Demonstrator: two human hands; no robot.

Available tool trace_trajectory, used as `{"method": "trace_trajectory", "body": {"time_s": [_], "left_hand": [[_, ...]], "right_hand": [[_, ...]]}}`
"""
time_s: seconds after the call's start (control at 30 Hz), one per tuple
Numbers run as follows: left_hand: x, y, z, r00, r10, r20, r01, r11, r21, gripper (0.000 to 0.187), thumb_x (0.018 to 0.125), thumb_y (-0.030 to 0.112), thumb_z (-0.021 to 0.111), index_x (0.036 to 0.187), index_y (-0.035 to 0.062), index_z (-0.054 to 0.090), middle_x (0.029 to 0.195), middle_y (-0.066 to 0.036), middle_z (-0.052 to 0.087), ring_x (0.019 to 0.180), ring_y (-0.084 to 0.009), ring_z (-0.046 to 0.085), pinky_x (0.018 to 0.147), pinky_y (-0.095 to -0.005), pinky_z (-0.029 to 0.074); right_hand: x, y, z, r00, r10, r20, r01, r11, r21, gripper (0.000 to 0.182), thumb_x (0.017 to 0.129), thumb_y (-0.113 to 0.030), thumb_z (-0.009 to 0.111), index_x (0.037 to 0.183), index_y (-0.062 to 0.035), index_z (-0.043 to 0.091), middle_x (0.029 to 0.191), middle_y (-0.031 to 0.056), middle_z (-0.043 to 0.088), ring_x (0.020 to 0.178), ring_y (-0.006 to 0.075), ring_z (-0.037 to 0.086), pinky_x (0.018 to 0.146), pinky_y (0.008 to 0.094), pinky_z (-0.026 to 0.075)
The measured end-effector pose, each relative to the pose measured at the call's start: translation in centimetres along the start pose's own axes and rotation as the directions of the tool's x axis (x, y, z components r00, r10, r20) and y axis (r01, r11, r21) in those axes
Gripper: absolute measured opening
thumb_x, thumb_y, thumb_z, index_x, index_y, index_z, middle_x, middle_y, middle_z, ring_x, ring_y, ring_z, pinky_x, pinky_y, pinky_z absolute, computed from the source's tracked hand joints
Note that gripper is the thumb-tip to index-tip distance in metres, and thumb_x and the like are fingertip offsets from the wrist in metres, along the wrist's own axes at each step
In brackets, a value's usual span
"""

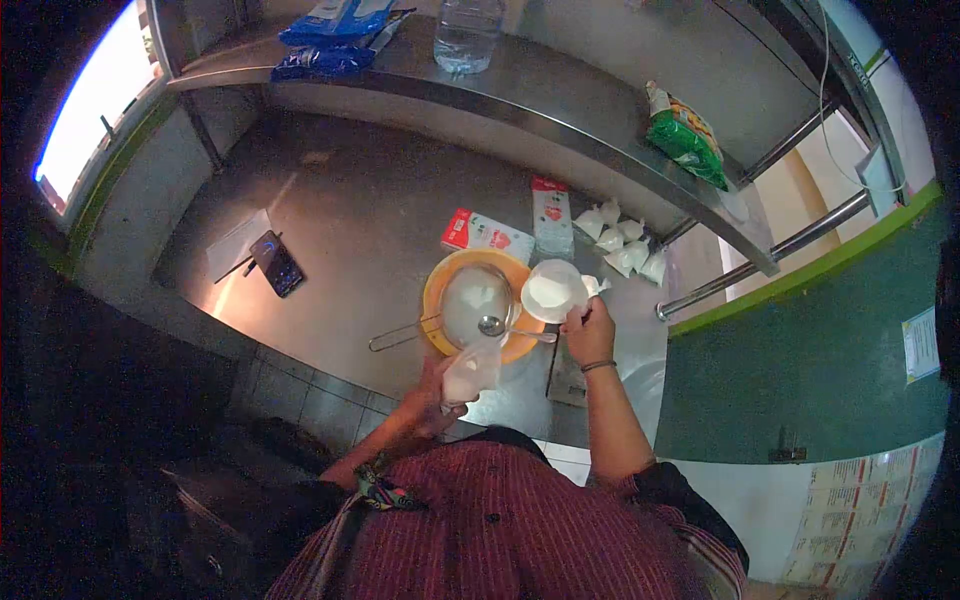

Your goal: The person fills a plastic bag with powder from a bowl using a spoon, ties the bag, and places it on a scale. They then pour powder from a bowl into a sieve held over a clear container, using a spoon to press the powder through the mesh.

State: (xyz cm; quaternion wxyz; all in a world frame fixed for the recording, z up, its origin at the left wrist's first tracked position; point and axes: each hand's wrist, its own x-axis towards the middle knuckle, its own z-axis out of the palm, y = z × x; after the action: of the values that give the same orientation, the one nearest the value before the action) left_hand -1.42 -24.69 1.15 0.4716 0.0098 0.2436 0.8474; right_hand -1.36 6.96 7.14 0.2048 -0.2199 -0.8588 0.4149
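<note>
My left hand [437, 398] is closed around a clear plastic bag [473, 374] with white powder in its bottom. The bag's upper end lies close to the front rim of an orange bowl [432, 290]. A round wire sieve [470, 300] sits in the bowl, its looped handle pointing left. Over the sieve's right side rests a metal spoon [492, 325]. My right hand [590, 333] grips the edge of a white plastic bowl [566, 274] that has white powder inside. This smaller bowl is beside the orange one's right rim; whether it touches is hidden.
Two red-and-white boxes [487, 235] lie behind the orange bowl. Several knotted bags of white powder [625, 247] stand at the right. A phone [276, 264] and paper [236, 246] lie left. The overhead shelf [430, 95] holds blue packs, a water bottle [468, 38] and a green pack [686, 140].
</note>
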Motion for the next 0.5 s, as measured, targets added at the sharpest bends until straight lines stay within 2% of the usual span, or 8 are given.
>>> {"method": "trace_trajectory", "body": {"time_s": [0.1,0.2,0.23,0.3,0.33,0.4,0.43,0.5], "left_hand": [[0.1,0.2,0.5,0.999,0.000,0.032,0.001,1.000,-0.002,0.060,0.099,0.055,0.053,0.142,0.0136,0.045,0.111,-0.001,0.061,0.089,-0.0161,0.062,0.062,-0.0244,0.048],[0.7,-0.1,0.1,0.998,0.000,-0.061,0.010,0.988,0.155,0.069,0.090,0.050,0.069,0.141,0.0106,0.046,0.112,-0.002,0.061,0.089,-0.0145,0.062,0.065,-0.0239,0.049],[0.7,-0.2,0.1,0.998,-0.004,-0.061,0.014,0.988,0.155,0.069,0.090,0.050,0.069,0.141,0.0106,0.046,0.112,-0.002,0.061,0.089,-0.0145,0.062,0.065,-0.0239,0.049],[0.9,-0.2,0.5,0.978,0.181,0.101,-0.206,0.897,0.392,0.057,0.087,0.029,0.072,0.135,0.0071,0.051,0.104,-0.004,0.063,0.082,-0.0131,0.060,0.060,-0.0225,0.049],[0.7,0.5,1.7,0.978,0.182,0.104,-0.208,0.895,0.393,0.057,0.087,0.029,0.072,0.135,0.0071,0.051,0.104,-0.004,0.063,0.082,-0.0131,0.060,0.060,-0.0225,0.049],[0.1,1.9,3.6,0.998,0.044,0.036,-0.053,0.958,0.281,0.065,0.078,0.019,0.076,0.136,0.0071,0.050,0.102,-0.002,0.063,0.082,-0.0095,0.059,0.063,-0.0207,0.047],[0.5,1.8,3.1,0.998,0.043,0.036,-0.051,0.958,0.281,0.065,0.078,0.019,0.076,0.136,0.0071,0.050,0.102,-0.002,0.063,0.082,-0.0095,0.059,0.063,-0.0207,0.047],[1.5,1.7,2.0,0.999,-0.014,-0.034,0.027,0.918,0.396,0.066,0.077,0.015,0.082,0.134,0.0049,0.049,0.109,-0.004,0.060,0.092,-0.0136,0.061,0.072,-0.0266,0.052]], "right_hand": [[0.5,0.8,0.0,0.997,0.028,0.074,-0.016,0.988,-0.152,0.019,0.091,-0.016,0.062,0.085,-0.0014,0.050,0.070,0.0167,0.066,0.063,0.0268,0.071,0.062,0.0425,0.055],[0.3,1.0,0.3,1.000,-0.009,0.020,0.010,0.998,-0.062,0.021,0.090,-0.018,0.062,0.085,-0.0015,0.050,0.071,0.0183,0.066,0.064,0.0290,0.071,0.062,0.0437,0.054],[0.2,0.9,0.3,1.000,-0.005,0.019,0.007,0.998,-0.063,0.021,0.090,-0.018,0.062,0.085,-0.0015,0.050,0.071,0.0183,0.066,0.064,0.0290,0.071,0.062,0.0437,0.054],[0.2,0.5,0.0,0.998,-0.019,0.052,0.027,0.987,-0.156,0.022,0.090,-0.020,0.062,0.085,-0.0020,0.051,0.070,0.0186,0.065,0.066,0.0324,0.070,0.063,0.0442,0.054],[0.4,1.0,0.2,0.999,-0.021,0.050,0.029,0.988,-0.155,0.022,0.090,-0.020,0.062,0.085,-0.0020,0.051,0.070,0.0186,0.065,0.066,0.0324,0.070,0.063,0.0442,0.054],[0.4,1.4,0.5,1.000,0.002,0.011,-0.001,0.997,-0.077,0.021,0.090,-0.020,0.061,0.085,-0.0023,0.051,0.071,0.0191,0.065,0.067,0.0351,0.069,0.065,0.0455,0.053],[0.3,1.2,0.4,1.000,0.003,0.011,-0.002,0.997,-0.078,0.021,0.090,-0.020,0.061,0.085,-0.0023,0.051,0.071,0.0191,0.065,0.067,0.0351,0.069,0.065,0.0455,0.053],[0.3,0.8,0.0,0.997,0.044,0.070,-0.033,0.990,-0.140,0.022,0.090,-0.021,0.061,0.086,-0.0017,0.051,0.073,0.0200,0.064,0.067,0.0365,0.068,0.066,0.0468,0.053]]}}
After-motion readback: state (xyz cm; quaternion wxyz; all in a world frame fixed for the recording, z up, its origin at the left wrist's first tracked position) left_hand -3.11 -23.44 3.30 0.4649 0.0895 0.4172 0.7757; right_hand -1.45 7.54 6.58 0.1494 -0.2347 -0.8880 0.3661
